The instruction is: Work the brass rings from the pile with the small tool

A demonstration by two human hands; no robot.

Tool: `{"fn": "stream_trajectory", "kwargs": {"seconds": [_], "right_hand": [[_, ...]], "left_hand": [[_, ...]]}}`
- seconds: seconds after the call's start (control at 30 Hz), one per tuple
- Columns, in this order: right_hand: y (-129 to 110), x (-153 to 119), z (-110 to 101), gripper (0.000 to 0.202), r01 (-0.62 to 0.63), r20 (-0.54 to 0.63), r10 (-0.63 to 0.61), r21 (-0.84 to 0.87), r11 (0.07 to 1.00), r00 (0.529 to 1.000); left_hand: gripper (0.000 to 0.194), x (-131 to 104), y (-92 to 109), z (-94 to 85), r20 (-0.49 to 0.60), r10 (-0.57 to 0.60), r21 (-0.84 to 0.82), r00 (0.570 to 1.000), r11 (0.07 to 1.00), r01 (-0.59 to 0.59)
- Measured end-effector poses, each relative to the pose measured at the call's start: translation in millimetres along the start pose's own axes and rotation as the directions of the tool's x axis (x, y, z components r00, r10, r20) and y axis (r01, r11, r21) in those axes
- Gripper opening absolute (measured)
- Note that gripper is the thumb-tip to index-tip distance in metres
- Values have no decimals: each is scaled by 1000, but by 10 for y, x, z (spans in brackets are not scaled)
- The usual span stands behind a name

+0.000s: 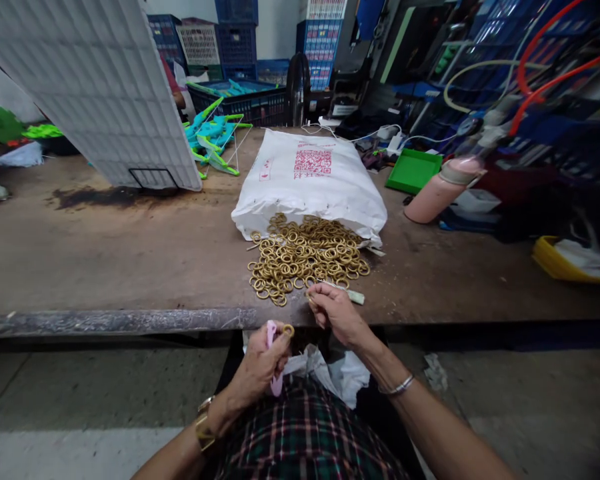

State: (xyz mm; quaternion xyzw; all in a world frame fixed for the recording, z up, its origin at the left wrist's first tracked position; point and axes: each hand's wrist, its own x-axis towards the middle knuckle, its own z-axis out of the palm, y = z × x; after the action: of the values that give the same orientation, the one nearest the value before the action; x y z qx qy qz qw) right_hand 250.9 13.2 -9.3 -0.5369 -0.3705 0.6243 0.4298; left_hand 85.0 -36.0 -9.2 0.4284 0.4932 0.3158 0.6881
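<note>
My left hand, in front of the table's front edge, is closed around a slim pink plastic piece whose kind I cannot make out. A single gold ring sticks out at its thumb and fingertip. At the near side of the ring pile, my right hand is closed in a pinch, with what looks like another gold ring at the fingertips. Many gold rings spill from the mouth of a white woven sack lying on the table. Beside the right hand lies a thin tool with a pale, wrapped-looking handle.
A ribbed white panel stands on the wooden table at left. Teal and green plastic parts lie behind it. To the right are a green tray, a pink bottle and a yellow tray. Crates stack behind.
</note>
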Motion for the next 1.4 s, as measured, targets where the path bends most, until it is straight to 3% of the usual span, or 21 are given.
{"fn": "stream_trajectory", "kwargs": {"seconds": [0.1, 0.23, 0.43, 0.53, 0.6, 0.67, 0.77, 0.87, 0.97, 1.13, 1.27, 1.4], "right_hand": [[2, -163, 41, 16, -206, 207, 172, 158, 966, 963], [37, -285, 100, 15, -367, 408, 248, 245, 897, 879], [55, -318, 164, 13, -510, 542, 314, 257, 821, 780], [65, -322, 179, 17, -536, 564, 332, 243, 808, 756], [86, -327, 188, 16, -530, 551, 327, 258, 808, 767], [121, -339, 205, 14, -487, 502, 302, 292, 823, 810], [194, -366, 244, 17, -306, 337, 189, 336, 891, 922], [266, -393, 281, 27, -67, 151, 38, 188, 980, 988], [306, -410, 293, 25, 94, 60, -88, -119, 988, 994], [280, -409, 254, 23, 299, 86, -294, -471, 830, 952], [213, -405, 219, 22, 408, 199, -364, -582, 703, 910], [184, -416, 229, 25, 359, 198, -301, -549, 755, 933]], "left_hand": [[30, 6, 72, -82, -55, 150, 103, 987, 984, -144], [34, 3, 114, -143, -5, 297, 269, 955, 920, -284], [39, -7, 94, -100, 154, 221, 258, 963, 932, -255], [38, -3, 60, -80, 142, 214, 255, 967, 936, -244], [35, 4, 37, -75, 94, 248, 254, 964, 931, -264], [31, 13, 17, -74, 33, 269, 250, 962, 930, -269], [28, 27, -1, -73, -37, 248, 228, 968, 945, -233], [29, 34, -3, -69, -56, 221, 195, 974, 959, -206], [28, 30, 3, -58, -54, 229, 200, 972, 956, -214], [30, 15, -7, -35, -84, 213, 174, 973, 965, -196], [28, 6, -27, -42, -108, 213, 171, 971, 966, -193], [23, 9, -25, -59, -88, 279, 282, 956, 928, -245]]}}
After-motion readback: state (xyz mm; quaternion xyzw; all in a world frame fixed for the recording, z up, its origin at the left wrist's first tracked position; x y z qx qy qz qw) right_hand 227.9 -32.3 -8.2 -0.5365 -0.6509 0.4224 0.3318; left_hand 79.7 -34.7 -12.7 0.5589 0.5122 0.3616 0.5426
